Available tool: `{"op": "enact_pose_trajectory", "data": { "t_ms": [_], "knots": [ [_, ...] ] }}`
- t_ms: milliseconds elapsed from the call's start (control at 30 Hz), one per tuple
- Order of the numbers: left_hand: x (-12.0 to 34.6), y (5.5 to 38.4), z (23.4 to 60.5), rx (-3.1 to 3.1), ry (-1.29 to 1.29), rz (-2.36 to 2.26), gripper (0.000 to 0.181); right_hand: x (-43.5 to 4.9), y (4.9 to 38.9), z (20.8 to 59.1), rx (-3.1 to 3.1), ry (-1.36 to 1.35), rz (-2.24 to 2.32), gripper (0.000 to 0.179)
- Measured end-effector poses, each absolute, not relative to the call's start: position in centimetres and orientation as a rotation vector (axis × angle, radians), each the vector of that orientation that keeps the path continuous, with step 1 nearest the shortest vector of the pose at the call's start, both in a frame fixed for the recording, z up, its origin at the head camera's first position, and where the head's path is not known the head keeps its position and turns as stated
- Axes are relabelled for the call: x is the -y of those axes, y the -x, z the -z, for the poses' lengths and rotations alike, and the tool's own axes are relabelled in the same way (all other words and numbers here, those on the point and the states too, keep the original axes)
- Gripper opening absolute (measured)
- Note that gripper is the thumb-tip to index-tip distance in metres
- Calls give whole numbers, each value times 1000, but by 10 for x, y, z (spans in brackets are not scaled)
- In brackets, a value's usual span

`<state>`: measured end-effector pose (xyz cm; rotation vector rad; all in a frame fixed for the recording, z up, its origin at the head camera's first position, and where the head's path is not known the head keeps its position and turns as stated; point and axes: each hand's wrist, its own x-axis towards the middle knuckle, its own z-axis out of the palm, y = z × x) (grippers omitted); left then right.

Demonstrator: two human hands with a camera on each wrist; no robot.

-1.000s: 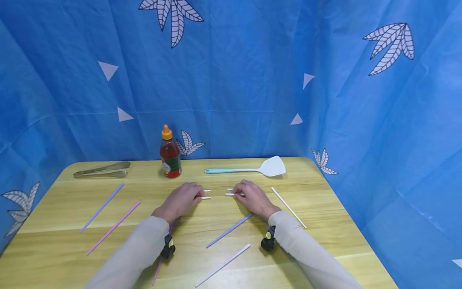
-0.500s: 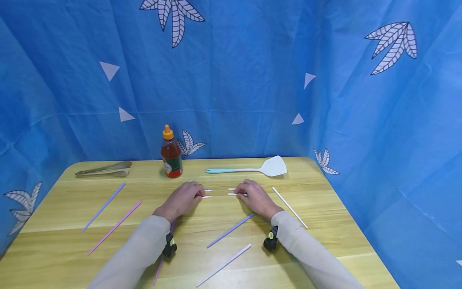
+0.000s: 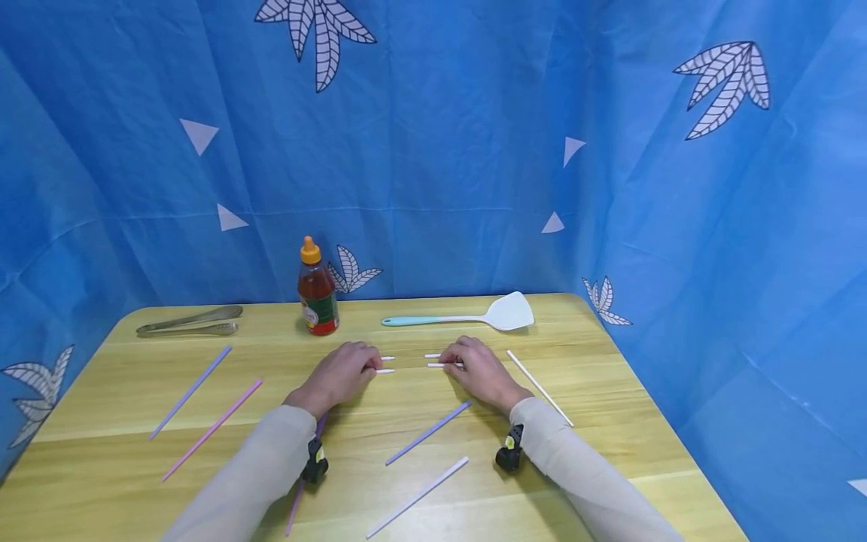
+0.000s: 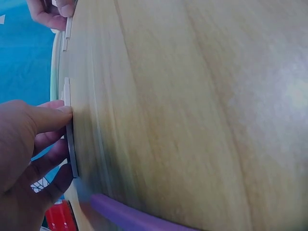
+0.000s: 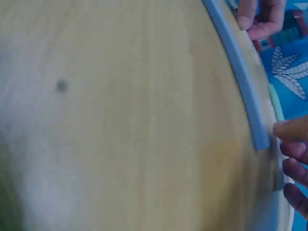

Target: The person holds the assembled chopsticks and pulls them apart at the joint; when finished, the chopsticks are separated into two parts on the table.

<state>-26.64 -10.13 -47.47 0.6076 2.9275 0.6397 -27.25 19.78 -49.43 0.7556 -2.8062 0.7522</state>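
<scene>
- Left of centre: left hand (image 3: 339,375), fingers curled, pinches white sticks (image 3: 386,371).
- Right of centre: right hand (image 3: 479,373) likewise pinches another pair (image 3: 435,365).
- Best align facing tips.

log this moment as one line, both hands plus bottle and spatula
left hand: holds left white sticks | right hand: holds right white sticks | facing ends: apart | bottle: upright | spatula: lying flat

Along the far edge of the table (image 3: 626,421), from left — metal tongs (image 3: 213,314), upright sauce bottle (image 3: 317,296), flat spatula (image 3: 504,312) — behind, blue leaf-print curtain (image 3: 467,143).
</scene>
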Motion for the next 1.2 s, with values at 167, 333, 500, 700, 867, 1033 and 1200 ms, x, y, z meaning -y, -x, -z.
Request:
{"op": "enact_pose_trajectory", "data": {
  "t_ms": [167,333,500,700,867,1033,1200],
  "knots": [
    [105,266,476,-2926,-609,-649,8,-218,269,484,2769,-654,-852,15],
    [105,266,476,-2913,-585,-662,8,-264,263,476,2764,-542,-873,17],
    [105,267,477,-2910,-571,-659,8,-299,259,478,2818,-393,-852,17],
    [104,269,478,-2894,-548,-655,8,-309,258,488,2888,-349,-815,20],
    [103,269,479,-2903,-554,-652,7,-304,260,490,2910,-336,-796,10],
    [103,269,479,-2905,-556,-649,7,-298,261,478,2920,-335,-841,11],
    [102,268,479,-2916,-576,-643,7,-294,263,456,2851,-312,-1050,22]
  ]
}}
